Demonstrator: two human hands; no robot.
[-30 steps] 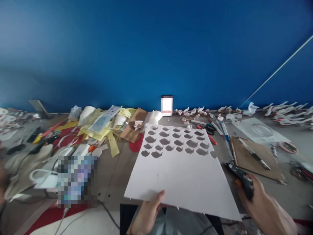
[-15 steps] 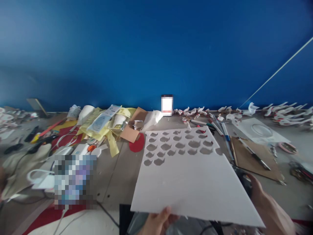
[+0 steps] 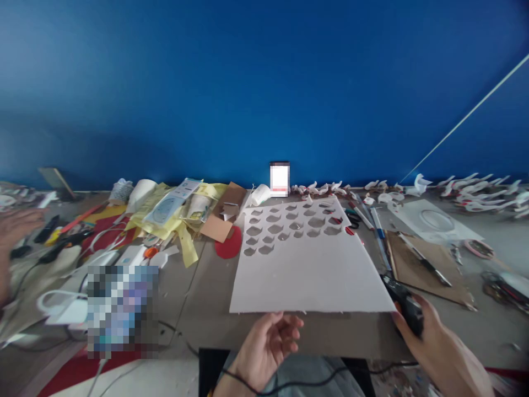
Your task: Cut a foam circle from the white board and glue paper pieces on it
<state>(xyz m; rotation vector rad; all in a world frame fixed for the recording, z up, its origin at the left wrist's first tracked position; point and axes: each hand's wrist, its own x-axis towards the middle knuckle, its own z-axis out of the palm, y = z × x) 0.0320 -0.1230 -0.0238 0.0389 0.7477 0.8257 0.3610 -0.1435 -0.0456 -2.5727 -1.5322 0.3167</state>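
A white foam sheet [image 3: 297,281] lies on the table in front of me, with rows of fish-shaped holes in its far half. Just off its near edge is my left hand [image 3: 268,344], palm turned up and fingers loosely curled and apart, holding nothing. At the sheet's near right corner, my right hand [image 3: 433,336] is wrapped around a black hand-held tool [image 3: 407,309] whose exact kind I cannot make out. A black cable [image 3: 314,384] runs across my lap toward that side.
Another person's blurred hand [image 3: 20,229] reaches in from the left. White cut-out bird shapes [image 3: 483,193] stand at the back right. A brown board [image 3: 425,270] bears a pen-like knife [image 3: 425,259]. Yellow packaging [image 3: 182,207], a red disc [image 3: 228,242] and a white adapter [image 3: 68,309] lie left.
The foam sheet has moved away from me and now lies flatter on the table. My left hand has let go of its near edge. The black tool in my right hand shows more fully.
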